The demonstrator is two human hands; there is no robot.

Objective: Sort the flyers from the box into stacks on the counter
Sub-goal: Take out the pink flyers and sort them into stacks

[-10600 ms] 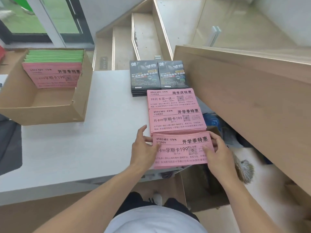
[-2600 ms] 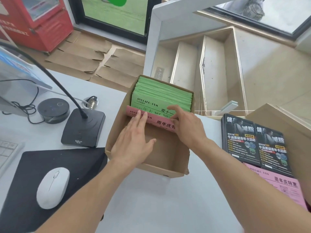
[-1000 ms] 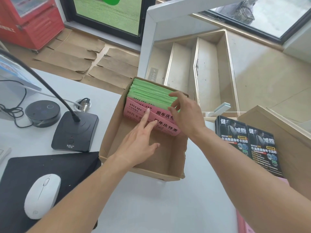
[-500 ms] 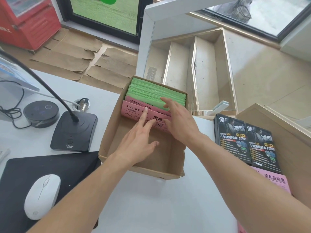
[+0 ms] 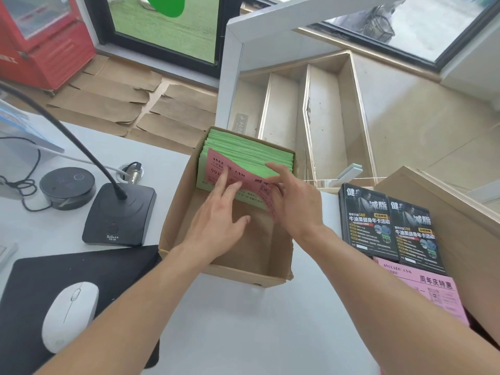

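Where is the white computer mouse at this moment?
In the head view, the white mouse lies at lower left on the black mouse pad, left of the cardboard box.

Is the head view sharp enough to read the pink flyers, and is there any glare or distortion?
Head view: even daylight, no glare on the pink flyers; their print is largely covered by the left hand and right hand and slightly soft. Wide-angle lens bends the cardboard box and counter edges.
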